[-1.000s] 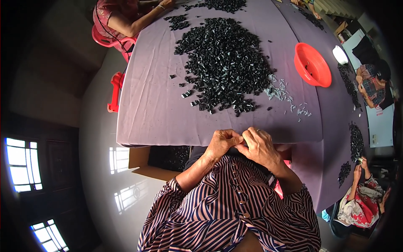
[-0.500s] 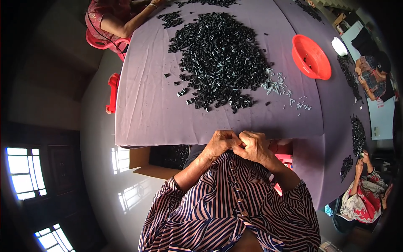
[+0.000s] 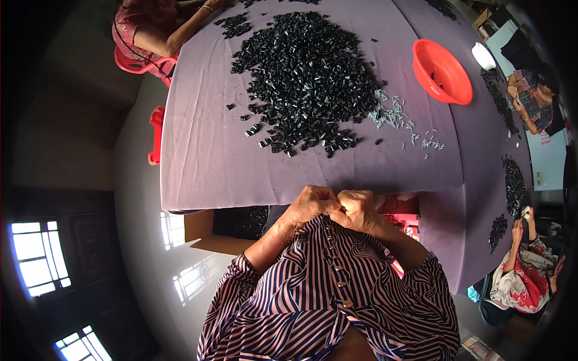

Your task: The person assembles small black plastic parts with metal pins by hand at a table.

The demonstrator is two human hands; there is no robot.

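Hands barely shifted since the earlier frames, staying together at the near table edge. Left hand [image 3: 310, 203] was curled, fingers bunched, touching the right hand [image 3: 356, 207], also curled tight; whatever they pinched was too small to tell. Both sat just below the purple table [image 3: 205, 150]. Beyond lay the black parts pile [image 3: 307, 78], then small pale pieces [image 3: 394, 114], then a red bowl [image 3: 442, 72].

Pile of small parts [image 3: 307, 78] on the table [image 3: 205, 150], bowl [image 3: 442, 71] to its right, loose pins [image 3: 397, 117] between them
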